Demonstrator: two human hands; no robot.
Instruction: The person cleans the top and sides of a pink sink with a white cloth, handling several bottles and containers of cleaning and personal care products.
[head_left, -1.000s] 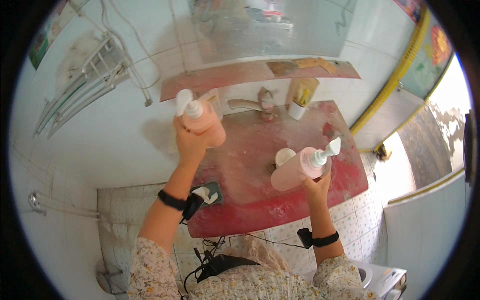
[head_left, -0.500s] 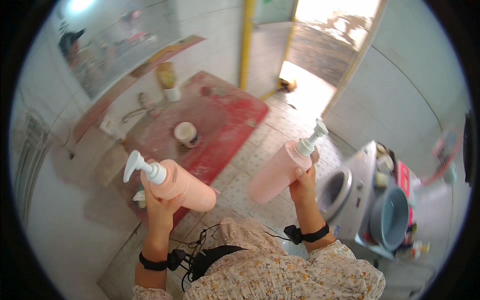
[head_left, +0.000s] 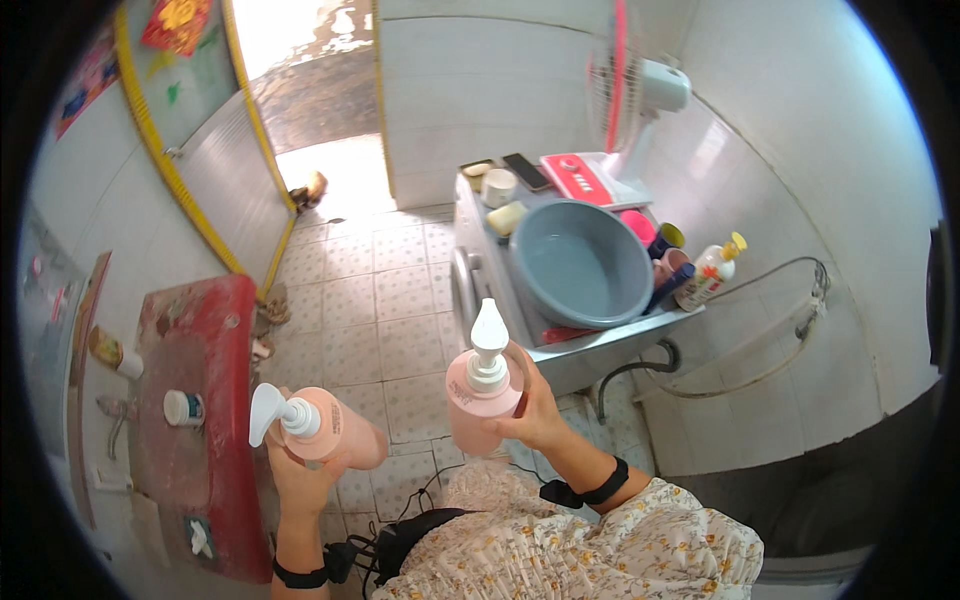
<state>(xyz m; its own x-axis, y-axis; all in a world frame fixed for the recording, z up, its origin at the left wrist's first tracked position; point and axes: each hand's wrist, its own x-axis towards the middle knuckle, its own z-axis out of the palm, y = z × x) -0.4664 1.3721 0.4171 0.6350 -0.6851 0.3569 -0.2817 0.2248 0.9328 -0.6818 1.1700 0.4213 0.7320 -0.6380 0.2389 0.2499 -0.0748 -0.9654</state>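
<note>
The left hand (head_left: pixel 303 489) has its fingers wrapped around one peach-pink pump bottle (head_left: pixel 348 432), which leans; the fingers of the right hand (head_left: pixel 537 418) hold one pale-pink pump bottle (head_left: pixel 470 422) — so two bottles, kept in the air above the tiled floor (head_left: pixel 400 340). How full they are, I cannot tell. At the right, one grey-blue basin (head_left: pixel 585 262), its bare bottom visible, stands near one white bottle with yellow pump (head_left: pixel 707 274). On the red worktop (head_left: pixel 228 300) are one white jar (head_left: pixel 182 408) and one dark dish (head_left: pixel 190 526) with white pieces inside.

Pale tiled walls (head_left: pixel 470 90), dotted tile floor (head_left: pixel 400 310), yellow-edged door (head_left: pixel 232 170), sunlit doorway (head_left: pixel 335 172)
</note>
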